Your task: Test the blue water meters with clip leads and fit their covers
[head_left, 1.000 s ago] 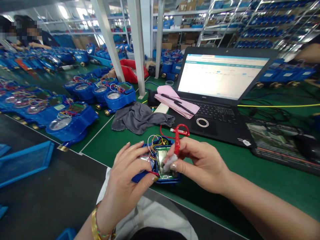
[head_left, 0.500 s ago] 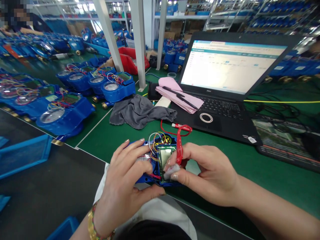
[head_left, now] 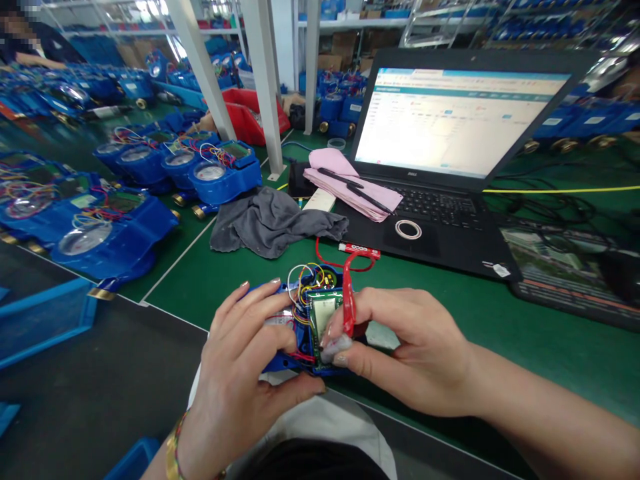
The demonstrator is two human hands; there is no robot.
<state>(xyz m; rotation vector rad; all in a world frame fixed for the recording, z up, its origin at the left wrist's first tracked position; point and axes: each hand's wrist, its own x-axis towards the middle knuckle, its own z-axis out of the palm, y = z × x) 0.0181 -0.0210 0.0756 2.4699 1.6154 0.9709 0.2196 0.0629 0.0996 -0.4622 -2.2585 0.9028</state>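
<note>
At the table's front edge lies a blue water meter (head_left: 273, 364), its housing uncovered. Inside show a green circuit board with a grey display (head_left: 324, 309) and loose coloured wires (head_left: 300, 283). My left hand (head_left: 245, 350) is wrapped over the meter's left part, thumb along the near side. In a pinch, my right hand (head_left: 415, 350) holds a small whitish wrapped piece (head_left: 336, 348) against the lower part of the board. A red taped strip (head_left: 349, 303) rises beside these fingers and joins a red cord. My fingers partly cover the board and display.
Behind the meter are a grey cloth (head_left: 270, 223) and an open laptop (head_left: 440, 247) bearing pink paper (head_left: 350, 190), pens and a tape ring (head_left: 408, 229). More blue meters (head_left: 110, 240) stand left, near a white post (head_left: 267, 100). A person (head_left: 40, 43) is at far left.
The view has shifted slightly, so the scene sits a little further left and higher. Both hands keep their hold, and red marks now show on the laptop screen.
</note>
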